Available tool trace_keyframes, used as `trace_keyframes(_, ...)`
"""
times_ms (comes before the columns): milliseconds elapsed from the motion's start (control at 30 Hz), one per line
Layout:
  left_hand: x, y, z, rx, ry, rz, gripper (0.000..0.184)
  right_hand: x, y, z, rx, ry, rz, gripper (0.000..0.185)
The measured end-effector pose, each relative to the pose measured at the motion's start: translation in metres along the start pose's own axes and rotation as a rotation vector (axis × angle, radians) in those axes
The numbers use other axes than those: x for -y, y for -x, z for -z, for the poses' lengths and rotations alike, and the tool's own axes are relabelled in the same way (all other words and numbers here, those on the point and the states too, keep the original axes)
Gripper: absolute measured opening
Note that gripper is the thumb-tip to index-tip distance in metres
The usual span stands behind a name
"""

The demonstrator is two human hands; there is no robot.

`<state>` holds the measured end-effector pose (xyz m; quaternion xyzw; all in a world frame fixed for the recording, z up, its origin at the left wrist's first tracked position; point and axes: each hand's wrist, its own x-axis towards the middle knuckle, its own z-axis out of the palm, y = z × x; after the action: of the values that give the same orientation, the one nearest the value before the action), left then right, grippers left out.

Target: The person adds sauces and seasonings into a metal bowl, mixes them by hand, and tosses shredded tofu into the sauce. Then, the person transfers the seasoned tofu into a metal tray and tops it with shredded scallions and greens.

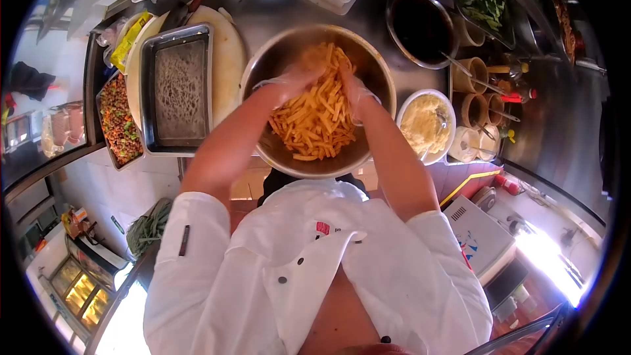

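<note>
A large steel mixing bowl [383,72] stands in front of me, heaped with orange-yellow strips that look like fries [315,118]. Both hands wear thin clear plastic gloves and reach down into it. My left hand [299,80] is pressed into the strips at the upper left, its fingers partly buried and blurred. At the upper right, my right hand [355,92] is curled against the heap, its fingertips mostly hidden. Between the two hands the fries rise in a mound, cupped from both sides.
An empty metal tray [177,85] lies on a round board [227,46] at left, beside a tray of diced vegetables [120,118]. To the right are a white tub of pale paste [426,125], a bowl of dark liquid [420,29] and several seasoning pots [472,110].
</note>
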<state>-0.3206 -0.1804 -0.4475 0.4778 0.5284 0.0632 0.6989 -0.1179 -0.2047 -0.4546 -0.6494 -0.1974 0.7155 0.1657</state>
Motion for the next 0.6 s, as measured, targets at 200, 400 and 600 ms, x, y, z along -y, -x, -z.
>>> trace_keyframes(200, 0.003, -0.002, 0.018, -0.218, -0.101, 0.051, 0.080, 0.004, -0.013, 0.047, -0.224, 0.745, 0.137, 0.099)
trace_keyframes(400, -0.016, -0.048, -0.010, -0.171, -0.254, -0.070, 0.085, -0.005, -0.068, 0.022, 0.075, -0.158, -0.023, 0.111)
trace_keyframes(600, -0.044, 0.027, 0.005, 0.074, -0.301, -0.069, 0.090, -0.051, -0.018, 0.063, -0.150, 0.857, 0.246, 0.089)
